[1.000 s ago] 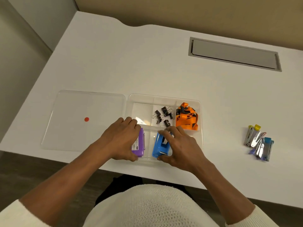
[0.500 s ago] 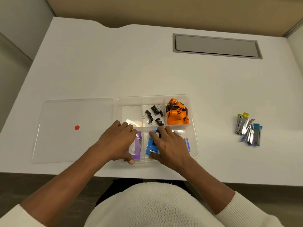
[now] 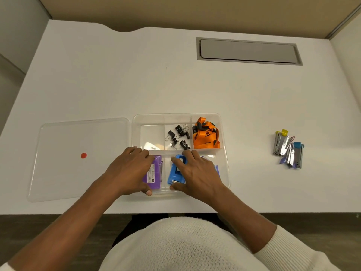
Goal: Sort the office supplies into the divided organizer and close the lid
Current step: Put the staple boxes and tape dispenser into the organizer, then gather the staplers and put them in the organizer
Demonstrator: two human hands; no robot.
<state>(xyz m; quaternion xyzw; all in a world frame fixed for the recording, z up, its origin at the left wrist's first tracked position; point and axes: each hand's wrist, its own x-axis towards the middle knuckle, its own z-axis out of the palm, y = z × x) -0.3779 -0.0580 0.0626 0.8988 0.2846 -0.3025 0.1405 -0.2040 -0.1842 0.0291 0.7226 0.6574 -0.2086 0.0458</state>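
Two hands are down in the near row of the clear divided organizer (image 3: 224, 122). Your left hand (image 3: 130, 171) lies flat, fingers curled over the purple box (image 3: 154, 174) in the near-left compartment; whether it grips or only presses, you cannot tell. Your right hand (image 3: 197, 173) is clasped around the blue hole punch (image 3: 175, 173) in the next compartment, fingers over its far end and thumb at the near end.

What remains to sort is the cluster of small staplers (image 3: 288, 149), out on the white desk (image 3: 175, 85) well to the right of the organizer. They lie to the right of your right hand and slightly farther from you, long axes running roughly away from you. Your right hand is clearly the nearer one. The desk between the organizer's right wall and the staplers is bare, so a straight sideways reach looks open once you let go of the punch.

Black binder clips (image 3: 178, 136) fill the far-middle compartment, an orange lanyard (image 3: 206, 136) the far-right, and the far-left one looks vacant. The lid (image 3: 58, 173) lies flat just left of the organizer, edge beside edge, well away from the desk's near rim.
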